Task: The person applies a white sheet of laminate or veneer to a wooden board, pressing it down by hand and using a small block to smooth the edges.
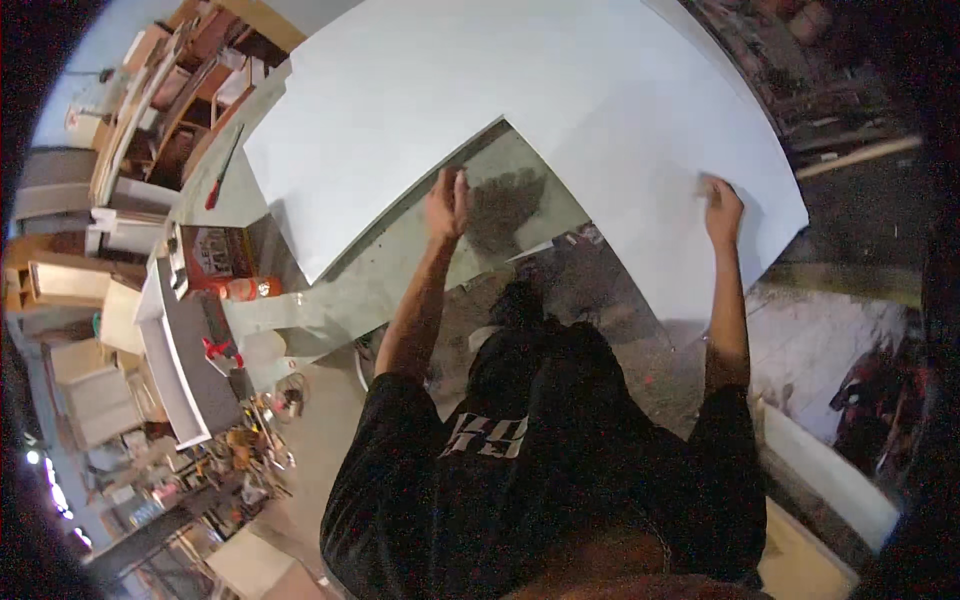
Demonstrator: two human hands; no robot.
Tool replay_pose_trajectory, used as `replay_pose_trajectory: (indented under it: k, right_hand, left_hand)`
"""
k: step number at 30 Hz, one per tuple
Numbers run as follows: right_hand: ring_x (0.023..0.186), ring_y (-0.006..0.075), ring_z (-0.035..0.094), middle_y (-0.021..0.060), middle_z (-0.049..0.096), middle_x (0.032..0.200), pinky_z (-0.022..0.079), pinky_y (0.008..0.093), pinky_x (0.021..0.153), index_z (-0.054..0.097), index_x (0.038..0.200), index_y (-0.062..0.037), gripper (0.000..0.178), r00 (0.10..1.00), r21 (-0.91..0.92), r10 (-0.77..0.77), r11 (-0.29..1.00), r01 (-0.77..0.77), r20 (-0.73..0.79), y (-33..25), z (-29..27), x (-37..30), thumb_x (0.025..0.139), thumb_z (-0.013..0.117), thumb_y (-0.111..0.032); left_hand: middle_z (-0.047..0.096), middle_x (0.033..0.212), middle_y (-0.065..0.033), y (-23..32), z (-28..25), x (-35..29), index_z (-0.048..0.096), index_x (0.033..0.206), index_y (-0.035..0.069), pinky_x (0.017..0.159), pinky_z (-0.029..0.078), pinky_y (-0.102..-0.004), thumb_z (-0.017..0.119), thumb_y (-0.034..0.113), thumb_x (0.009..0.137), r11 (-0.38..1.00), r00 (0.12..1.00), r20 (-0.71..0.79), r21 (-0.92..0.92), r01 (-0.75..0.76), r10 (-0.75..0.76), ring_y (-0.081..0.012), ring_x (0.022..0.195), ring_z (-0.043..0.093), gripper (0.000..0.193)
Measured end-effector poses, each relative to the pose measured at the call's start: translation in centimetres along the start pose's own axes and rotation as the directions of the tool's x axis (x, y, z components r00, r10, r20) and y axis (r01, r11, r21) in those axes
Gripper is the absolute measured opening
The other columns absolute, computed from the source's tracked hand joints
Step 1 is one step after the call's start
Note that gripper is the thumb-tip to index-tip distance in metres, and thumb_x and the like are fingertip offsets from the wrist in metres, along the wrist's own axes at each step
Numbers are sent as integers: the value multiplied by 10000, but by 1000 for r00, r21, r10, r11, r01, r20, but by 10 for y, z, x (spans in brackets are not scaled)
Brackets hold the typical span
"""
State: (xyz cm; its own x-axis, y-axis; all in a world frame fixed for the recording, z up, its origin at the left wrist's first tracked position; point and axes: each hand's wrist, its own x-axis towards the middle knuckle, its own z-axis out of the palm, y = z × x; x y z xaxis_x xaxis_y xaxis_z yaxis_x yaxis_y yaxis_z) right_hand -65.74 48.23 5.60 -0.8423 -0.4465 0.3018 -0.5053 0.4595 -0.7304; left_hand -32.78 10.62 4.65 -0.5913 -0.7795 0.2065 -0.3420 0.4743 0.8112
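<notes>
One large white sheet [430, 100] spreads across the desk [345, 297] ahead of the person, its broad span running from left to right, though the lens bows its outer edges too much to fix a true long axis. An angular notch opens in its near side, the point of the notch facing away from the body and the desk's greenish surface showing through.

The left hand [447, 207] is at this notch, just beside its slanting left edge: from these fingers the white sheet lies forward and to the left, while the point of the notch is ahead and to the right. The fingers look partly curled; whether they touch or pinch the edge, I cannot tell. A dark strip runs along that edge.

The right hand [724, 212] is over the right-hand part of the white sheet, inside its outer right edge, so the surface extends on both sides of it. Its fingers are bent and blurred, and I cannot tell whether they grasp anything or merely rest there. Of the two, the left is clearly nearer the notch's point.

Left of the white sheet, a red-handled tool [214, 191] lies well apart from both hands, with an orange-red bottle [248, 289] nearer the body.
</notes>
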Motion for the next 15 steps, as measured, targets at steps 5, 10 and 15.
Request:
replay_pose_trajectory:
  k: [5, 10, 15]
  right_hand:
    - [945, 278, 690, 164, 712, 1033, 525, 357, 847, 671, 1129, -15, 232, 996, -144, -80, 986, 84, 29, 2, 93, 149, 968, 525, -98]
    - [1294, 353, 490, 195, 544, 1371, 373, 471, 1105, 578, 1285, 0, 408, 857, -268, -341, 848, 458, 386, -93, 214, 162, 891, 471, 13]
    - [1414, 282, 379, 136, 460, 1484, 231, 501, 1189, 489, 1405, -49, 511, 614, -55, -451, 776, 628, 648, -105, 187, 39, 903, 427, 26]
  left_hand:
    - [672, 905, -202, 13, 46, 8, 584, 1173, 70, 719, 496, -456, 406, 407, 1035, 989, 988, 86, -64, 136, -130, -378, 821, 658, 405]
    - [660, 888, -206, 1, 34, 8, 570, 1152, 88, 731, 491, -474, 424, 367, 1027, 990, 978, 155, 8, 139, -138, -395, 834, 642, 339]
    - [656, 882, -203, 11, 27, 9, 567, 1143, 95, 769, 488, -487, 422, 358, 1028, 986, 969, 200, 105, 128, -147, -398, 859, 638, 321]
